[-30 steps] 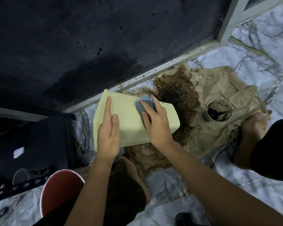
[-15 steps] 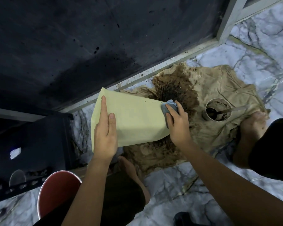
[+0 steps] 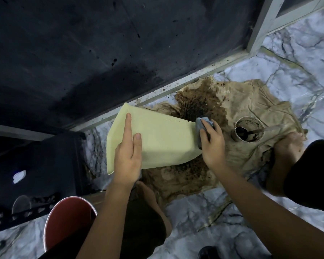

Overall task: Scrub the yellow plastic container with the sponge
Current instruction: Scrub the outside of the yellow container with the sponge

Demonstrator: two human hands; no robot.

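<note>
The pale yellow plastic container (image 3: 163, 141) lies on its side above a stained cloth, its wider rim to the left. My left hand (image 3: 128, 156) rests flat on its upper side with straight fingers, steadying it. At the container's narrow right end, my right hand (image 3: 210, 142) holds the grey-blue sponge (image 3: 201, 126) and presses it against the base. Part of the sponge is hidden under my fingers.
A dirty brown-stained cloth (image 3: 241, 113) covers the marble floor (image 3: 223, 221). On it stands a small round tin (image 3: 248, 130) with dark paste and a spoon. A foot (image 3: 288, 146) rests on the cloth at right. A red bucket (image 3: 67, 219) and black crate (image 3: 36, 174) stand at left.
My right hand slid the sponge from the middle of the container's side rightwards to its narrow end. My left hand has stayed flat on the container.
</note>
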